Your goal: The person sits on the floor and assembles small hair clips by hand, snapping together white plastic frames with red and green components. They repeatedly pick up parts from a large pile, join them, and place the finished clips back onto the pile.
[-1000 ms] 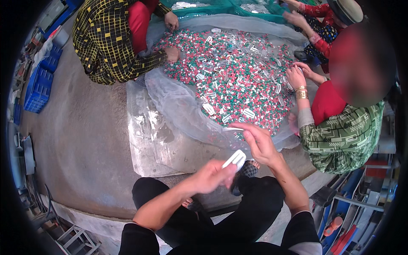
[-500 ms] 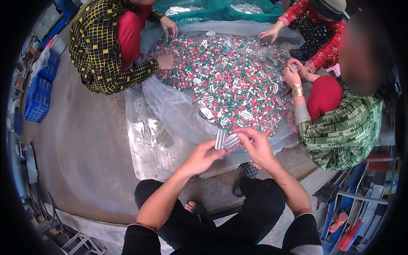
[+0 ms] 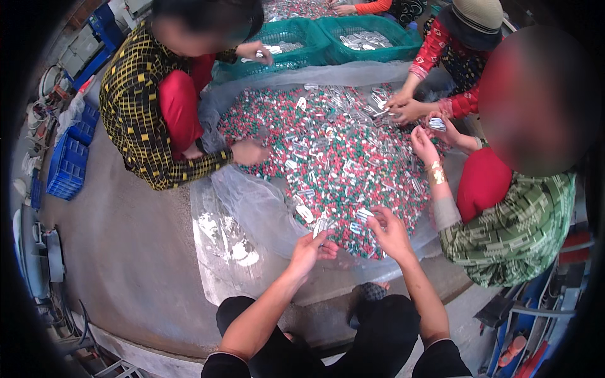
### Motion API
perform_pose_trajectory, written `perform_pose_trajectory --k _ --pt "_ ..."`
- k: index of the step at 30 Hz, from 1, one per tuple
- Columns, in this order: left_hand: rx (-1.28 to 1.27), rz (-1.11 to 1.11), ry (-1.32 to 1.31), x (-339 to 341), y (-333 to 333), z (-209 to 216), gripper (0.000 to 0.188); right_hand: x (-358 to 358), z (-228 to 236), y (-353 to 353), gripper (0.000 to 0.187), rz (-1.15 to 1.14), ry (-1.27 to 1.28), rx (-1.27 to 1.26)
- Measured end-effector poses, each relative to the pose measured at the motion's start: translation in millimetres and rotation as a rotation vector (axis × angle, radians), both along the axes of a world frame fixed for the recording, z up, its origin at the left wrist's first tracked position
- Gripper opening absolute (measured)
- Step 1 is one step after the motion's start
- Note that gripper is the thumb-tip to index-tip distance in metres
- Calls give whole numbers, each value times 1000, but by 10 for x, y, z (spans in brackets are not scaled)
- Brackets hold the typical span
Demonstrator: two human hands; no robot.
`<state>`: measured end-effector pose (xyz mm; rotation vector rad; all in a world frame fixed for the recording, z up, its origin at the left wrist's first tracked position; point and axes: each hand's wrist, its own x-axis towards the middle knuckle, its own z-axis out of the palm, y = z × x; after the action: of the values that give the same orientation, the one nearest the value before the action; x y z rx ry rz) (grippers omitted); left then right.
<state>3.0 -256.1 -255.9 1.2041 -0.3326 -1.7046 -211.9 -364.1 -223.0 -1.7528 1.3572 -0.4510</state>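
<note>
My left hand [image 3: 307, 253] is closed on a slotted silvery metal piece [image 3: 321, 225], which stands up from between thumb and fingers; whether more than one is stacked there I cannot tell. Level with it, my right hand [image 3: 391, 236] pinches another slotted metal piece [image 3: 363, 215] at its fingertips. Both hands hover over the near edge of a wide heap of small red, green and white pellets [image 3: 340, 173]. Similar metal pieces lie scattered through the heap, such as a pale slotted piece [image 3: 304, 213] just beyond my left hand.
Translucent mesh sheeting [image 3: 252, 195] lies under the heap. Beyond it stand green mesh-lined baskets [image 3: 302, 31] holding metal pieces. Co-workers crouch around: a yellow-checked sleeve [image 3: 195, 169] at left, a green patterned sleeve [image 3: 504, 220] and a red sleeve [image 3: 423, 60] at right. Blue crates [image 3: 68, 165] stand far left.
My hands have moved apart, each with metal in it; they were together before. The view has tilted up. At left a co-worker's hand has gone to a basket; the red-sleeved person's hands have come together.
</note>
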Motion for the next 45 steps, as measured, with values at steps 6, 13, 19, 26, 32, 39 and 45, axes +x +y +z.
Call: perform_pose_trajectory --k 6,13,19,26,32,39,45 --pt "231 34 -43 -201 -343 -359 38 -255 -979 -102 70 209 372 -435" --pt "58 2 -355 -161 -1613 3 35 -352 -1416 -114 75 304 352 -478" --pt "-278 242 -297 551 -3123 1036 72 -342 -1405 -156 72 306 325 -508" --pt "-8 108 -1181 -195 -963 -420 51 -392 -1448 -207 71 286 286 -461" --pt "-13 23 -1510 -260 295 -982 65 -311 -1442 -216 47 275 155 -532" --pt "146 -212 -1675 -374 804 -1038 77 -383 -1209 -88 33 216 134 -549" --pt "52 -418 -1636 -349 1282 -1305 85 62 -1099 -531 38 -60 97 -617"
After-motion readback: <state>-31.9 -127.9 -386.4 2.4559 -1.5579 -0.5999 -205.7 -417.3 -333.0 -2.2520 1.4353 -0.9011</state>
